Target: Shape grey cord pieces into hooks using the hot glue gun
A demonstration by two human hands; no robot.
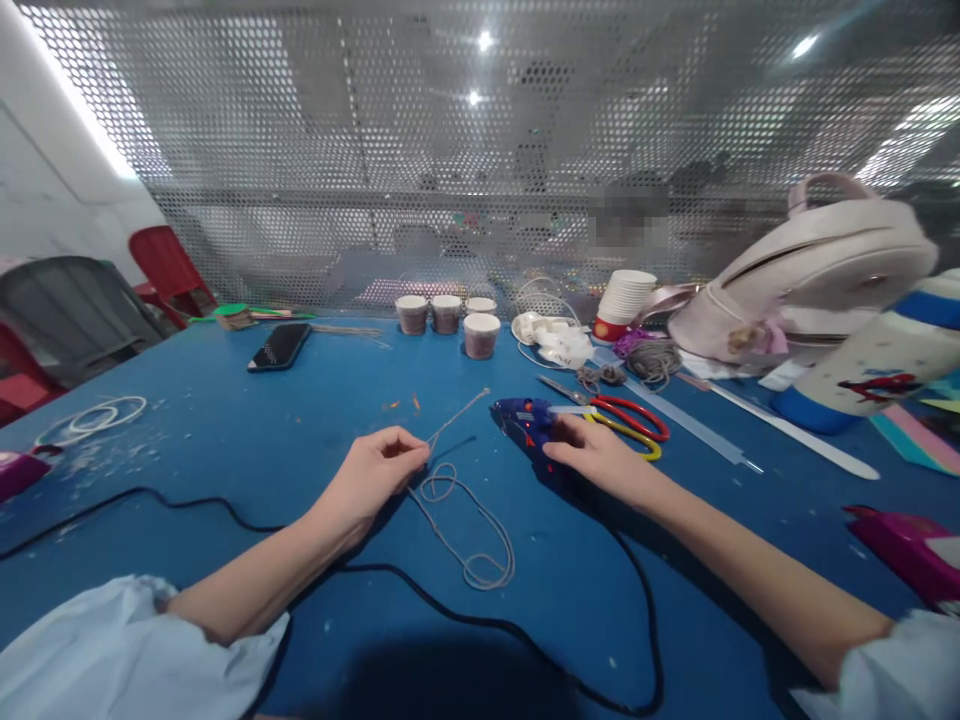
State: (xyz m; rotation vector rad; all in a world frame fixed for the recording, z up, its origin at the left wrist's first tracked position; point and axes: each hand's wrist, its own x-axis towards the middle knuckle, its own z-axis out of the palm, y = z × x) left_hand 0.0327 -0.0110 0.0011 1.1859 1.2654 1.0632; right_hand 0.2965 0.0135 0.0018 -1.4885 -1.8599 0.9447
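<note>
My left hand (386, 467) pinches a thin grey cord (491, 515) between thumb and fingertips. A short, straight length of it points up and right from the fingers, casting a shadow; whether a thin stick lies inside it I cannot tell. The rest of the cord lies in loose loops on the blue table. To the right, my right hand (592, 450) is wrapped round a dark blue glue gun (523, 418), its nozzle facing left toward the cord's end. A whitish glue stick shows at the gun's back. Scissors (637, 407) with red and yellow handles lie just behind that hand.
Several small cups (481, 337) stand at the back, near stacked paper cups (624, 305). A phone (280, 347) lies back left. Yarn (651, 358), a bag (810, 270) and a bottle (877, 365) crowd the right. The black cable (480, 620) crosses the front.
</note>
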